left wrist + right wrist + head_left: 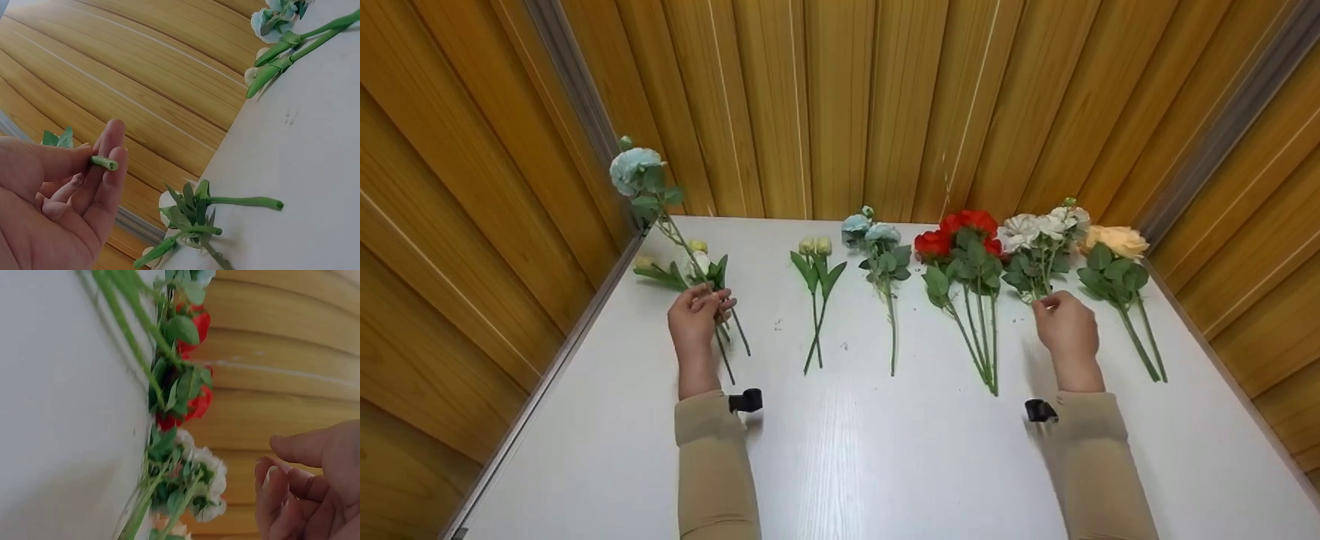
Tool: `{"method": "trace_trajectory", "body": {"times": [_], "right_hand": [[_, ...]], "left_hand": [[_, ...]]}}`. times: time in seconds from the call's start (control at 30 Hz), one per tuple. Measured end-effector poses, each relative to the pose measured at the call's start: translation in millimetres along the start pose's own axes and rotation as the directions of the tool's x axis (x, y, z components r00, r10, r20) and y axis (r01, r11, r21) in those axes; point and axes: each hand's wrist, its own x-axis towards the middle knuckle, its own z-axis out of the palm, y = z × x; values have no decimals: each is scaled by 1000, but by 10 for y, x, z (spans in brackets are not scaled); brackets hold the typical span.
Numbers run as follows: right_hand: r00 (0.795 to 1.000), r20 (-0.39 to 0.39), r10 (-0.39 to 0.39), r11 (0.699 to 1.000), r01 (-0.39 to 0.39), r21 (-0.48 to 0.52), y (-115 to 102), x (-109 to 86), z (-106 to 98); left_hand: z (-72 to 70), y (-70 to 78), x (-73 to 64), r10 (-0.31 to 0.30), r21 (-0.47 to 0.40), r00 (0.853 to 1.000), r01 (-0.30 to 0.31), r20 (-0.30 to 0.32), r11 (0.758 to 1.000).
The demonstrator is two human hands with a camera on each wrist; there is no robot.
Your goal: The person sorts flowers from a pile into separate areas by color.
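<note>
My left hand (697,324) pinches the stem of a light blue artificial flower (636,169) between thumb and fingers. Its bloom and bud lean up and to the left, above the table. In the left wrist view the cut end of that stem (104,163) pokes out past the fingertips. Below this hand lie white and pale yellow flowers (701,262) with green leaves. Over at the right, my right hand (1066,334) hovers by the stems of the white flowers (1024,232). The right wrist view shows its fingers loosely bent with nothing between them.
Along the back of the white table (825,457) lie two pale tulips (815,246), another light blue flower stem (883,234), several red roses (969,221) and peach flowers (1114,241). Wood-slat panels (840,105) rise behind and at both sides.
</note>
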Motion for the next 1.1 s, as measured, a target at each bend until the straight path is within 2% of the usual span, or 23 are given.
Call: {"method": "trace_trajectory", "body": {"times": [0.1, 0.23, 0.3, 0.43, 0.53, 0.63, 0.73, 0.87, 0.97, 1.1], "right_hand": [[994, 30, -109, 993, 108, 39, -271, -112, 172], [961, 136, -239, 967, 223, 121, -679, -300, 503], [932, 231, -281, 953, 243, 181, -895, -405, 675], [854, 389, -346, 924, 237, 301, -1287, -576, 979], [803, 446, -396, 898, 237, 371, -1533, -651, 1159], [773, 460, -436, 869, 230, 438, -1726, -687, 1318], [774, 445, -450, 840, 199, 504, -1839, -691, 1467], [806, 400, -436, 801, 146, 581, -1889, -689, 1601], [820, 368, -437, 767, 127, 629, -1886, -690, 1642], [823, 365, -435, 753, 111, 649, -1843, -684, 1627]], "left_hand": [[70, 25, -21, -3, -5, 998, 3, 56, 1000], [218, 52, -51, -10, -56, 992, 17, 126, 998], [315, 55, -76, -22, -73, 985, 35, 168, 997], [523, 28, -151, -57, -64, 964, 76, 261, 995], [678, -14, -217, -72, -35, 945, 88, 318, 996], [826, -68, -283, -60, -15, 927, 70, 370, 997], [958, -128, -345, -28, -5, 903, 33, 428, 999], [1098, -182, -427, -3, 14, 873, -4, 487, 1000], [1164, -195, -478, -13, 55, 863, -17, 505, 998], [1190, -189, -511, -35, 102, 850, -23, 526, 994]]}}
